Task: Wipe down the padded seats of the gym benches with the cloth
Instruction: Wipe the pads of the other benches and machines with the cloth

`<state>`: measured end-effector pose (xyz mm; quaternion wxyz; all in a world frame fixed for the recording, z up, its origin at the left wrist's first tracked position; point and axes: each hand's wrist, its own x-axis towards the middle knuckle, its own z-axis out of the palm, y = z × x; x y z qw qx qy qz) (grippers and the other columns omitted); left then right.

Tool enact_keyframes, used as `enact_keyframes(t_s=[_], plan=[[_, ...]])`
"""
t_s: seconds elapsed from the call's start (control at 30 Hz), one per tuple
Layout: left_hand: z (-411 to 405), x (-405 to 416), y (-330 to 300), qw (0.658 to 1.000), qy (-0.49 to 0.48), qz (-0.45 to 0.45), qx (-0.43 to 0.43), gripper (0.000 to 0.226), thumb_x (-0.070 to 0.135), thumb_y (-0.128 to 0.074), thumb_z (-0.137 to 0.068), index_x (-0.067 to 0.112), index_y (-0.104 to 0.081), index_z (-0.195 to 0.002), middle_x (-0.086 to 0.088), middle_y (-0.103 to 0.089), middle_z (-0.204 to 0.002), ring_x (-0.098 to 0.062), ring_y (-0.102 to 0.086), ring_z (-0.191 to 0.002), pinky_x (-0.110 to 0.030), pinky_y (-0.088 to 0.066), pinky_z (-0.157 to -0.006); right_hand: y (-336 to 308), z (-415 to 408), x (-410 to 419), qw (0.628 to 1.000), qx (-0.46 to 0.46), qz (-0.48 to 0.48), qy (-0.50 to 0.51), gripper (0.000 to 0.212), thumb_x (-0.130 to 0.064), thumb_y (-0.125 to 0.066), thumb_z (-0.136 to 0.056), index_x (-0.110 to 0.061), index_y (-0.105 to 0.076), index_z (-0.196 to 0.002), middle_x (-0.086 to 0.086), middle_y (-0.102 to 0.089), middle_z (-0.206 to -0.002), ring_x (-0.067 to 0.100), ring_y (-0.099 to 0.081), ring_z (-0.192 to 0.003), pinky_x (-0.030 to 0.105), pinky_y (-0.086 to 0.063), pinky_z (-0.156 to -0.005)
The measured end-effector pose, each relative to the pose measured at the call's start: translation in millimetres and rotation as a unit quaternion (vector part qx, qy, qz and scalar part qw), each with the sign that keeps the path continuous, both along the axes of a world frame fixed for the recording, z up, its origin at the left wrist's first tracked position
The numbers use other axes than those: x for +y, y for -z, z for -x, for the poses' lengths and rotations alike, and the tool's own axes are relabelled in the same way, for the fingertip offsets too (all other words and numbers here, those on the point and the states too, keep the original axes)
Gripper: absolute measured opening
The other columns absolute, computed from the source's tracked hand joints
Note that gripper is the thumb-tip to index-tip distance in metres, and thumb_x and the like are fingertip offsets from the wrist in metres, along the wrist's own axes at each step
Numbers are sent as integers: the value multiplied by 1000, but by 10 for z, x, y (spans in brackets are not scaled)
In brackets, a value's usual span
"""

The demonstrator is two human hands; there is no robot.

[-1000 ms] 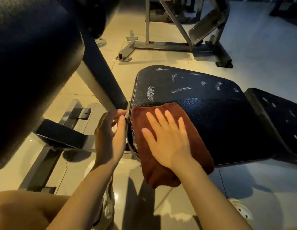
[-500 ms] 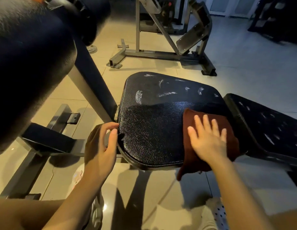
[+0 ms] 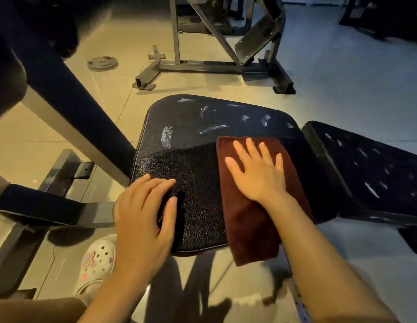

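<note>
A black padded bench seat fills the middle of the view, with white smears along its far half and a damp sheen on its near half. A dark red cloth lies on the seat's right side and hangs over the near edge. My right hand presses flat on the cloth with fingers spread. My left hand rests on the seat's near left corner, fingers curled over the edge. A second black pad, also smeared white, adjoins on the right.
A dark slanted frame beam and a large black pad rise at the left. A grey machine frame stands on the tiled floor beyond the seat, with a weight plate lying near it. A white clog shows below my left hand.
My right hand slid the cloth from the seat's near left corner to its right side. My left hand moved from the frame beside the seat onto the seat's near left corner.
</note>
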<state>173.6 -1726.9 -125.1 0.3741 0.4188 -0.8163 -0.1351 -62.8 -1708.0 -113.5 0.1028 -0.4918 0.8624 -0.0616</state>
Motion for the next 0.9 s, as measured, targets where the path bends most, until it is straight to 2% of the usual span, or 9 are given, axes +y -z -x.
enact_keyframes(t_s=[0.07,0.17,0.4,0.47,0.53,0.6,0.67,0.77,0.9], plan=[[71,2,65,999,-24,3,-24,39,39,-42,-94,20,-65,-119,1,-61,-124,-22,-45,-130,-47,-30,-108,29,493,117,998,16,-9,58,61,-63,-14,-98,-39,-5,-154,-8,3,-164,20,2,-151,51,1,-119],[132,-8,104,998,-54,22,-3,38,37,-45,-92,18,-67,-117,-3,-61,-127,-27,-44,-132,-56,-29,-109,82,910,341,993,-3,-5,115,61,-59,-16,-100,-35,-7,-155,-5,0,-164,20,1,-151,48,-2,-121],[165,11,130,995,-63,57,52,37,31,-46,-91,13,-69,-114,-7,-63,-125,-31,-45,-131,-53,-24,-113,70,407,753,991,26,4,132,60,-54,-15,-100,-32,-4,-155,-4,0,-164,21,3,-151,48,-1,-121],[167,11,148,995,-63,68,46,37,31,-45,-92,12,-69,-113,-7,-63,-124,-31,-45,-130,-54,-24,-112,69,82,854,993,30,11,112,62,-57,-7,-98,-33,-3,-155,-5,1,-164,21,5,-151,47,3,-121],[167,18,161,995,-67,67,40,38,31,-44,-93,13,-68,-115,-7,-63,-124,-31,-45,-130,-55,-25,-111,84,-354,848,997,32,41,54,69,-59,-3,-91,-33,-12,-154,-5,-9,-163,22,-3,-151,48,3,-119],[166,21,156,995,-69,61,35,40,33,-42,-93,12,-67,-117,-7,-63,-126,-30,-45,-131,-55,-26,-111,107,-784,777,995,43,91,-15,64,-55,-17,-93,-30,-33,-150,-1,-31,-157,27,-26,-146,53,-10,-119],[164,20,141,996,-66,51,31,43,35,-40,-94,13,-65,-120,-7,-62,-128,-29,-44,-132,-54,-27,-110,142,-1049,713,987,39,134,-77,56,-50,-27,-96,-29,-43,-145,1,-41,-152,30,-36,-141,57,-18,-116],[156,16,131,996,-65,46,28,45,37,-37,-94,13,-63,-123,-7,-61,-129,-28,-42,-134,-54,-27,-111,130,-958,774,986,1,134,-96,60,-58,-21,-97,-32,-34,-149,-1,-32,-157,24,-25,-147,48,-10,-119],[152,21,138,996,-65,50,30,47,37,-35,-95,10,-63,-123,-10,-61,-129,-29,-43,-133,-52,-27,-110,206,-312,1024,992,7,124,-2,70,-64,-3,-89,-35,-9,-152,-7,-8,-162,7,5,-146,33,10,-117]])
